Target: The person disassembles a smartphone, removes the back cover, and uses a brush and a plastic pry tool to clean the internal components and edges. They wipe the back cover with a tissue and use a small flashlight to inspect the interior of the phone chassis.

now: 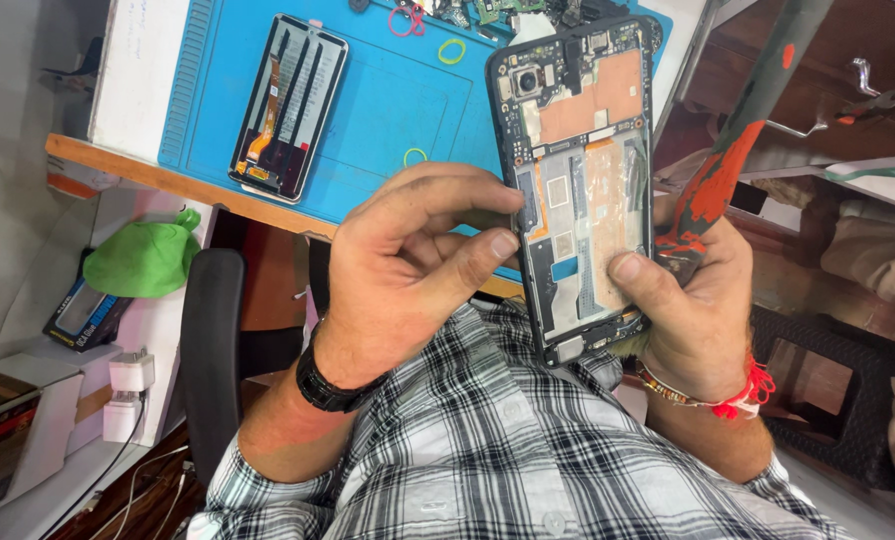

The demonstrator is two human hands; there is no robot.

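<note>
Between both hands I see the opened phone (583,190), back cover off, boards exposed. Right hand (693,300) cradles its right edge, thumb across the lower board. Left hand (413,265) pinches the left edge, fingers closed. Beyond the grip, a detached screen panel (290,105) lies on the blue mat (388,100).

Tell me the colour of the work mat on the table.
The work mat is blue, seen in the head view.
</note>
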